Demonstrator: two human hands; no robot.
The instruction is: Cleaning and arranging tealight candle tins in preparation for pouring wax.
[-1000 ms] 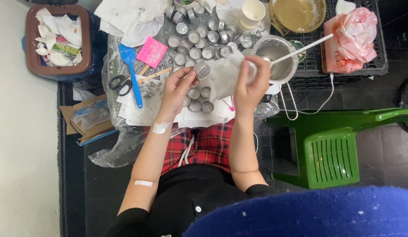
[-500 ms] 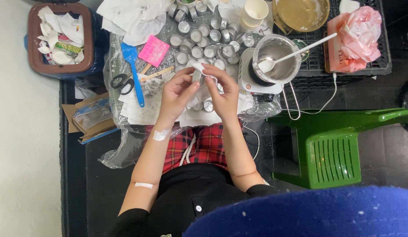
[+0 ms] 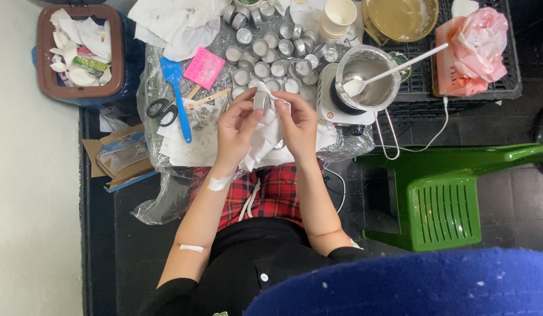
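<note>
Cluttered desk [image 3: 183, 149], plastic-covered. Your left hand [image 3: 236, 130] grips a small tin [image 3: 261, 100] above the desk's front edge; your right hand [image 3: 297, 126] presses a tissue [image 3: 261, 140] onto it. Wiping appears underway; many tins [image 3: 265, 52] wait behind.

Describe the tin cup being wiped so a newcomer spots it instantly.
Start at the metal pot holding a white spoon, then look left to the two hands over the table. The small tin cup sits between left hand and right hand, wrapped in white tissue; the others lie loose.
</note>
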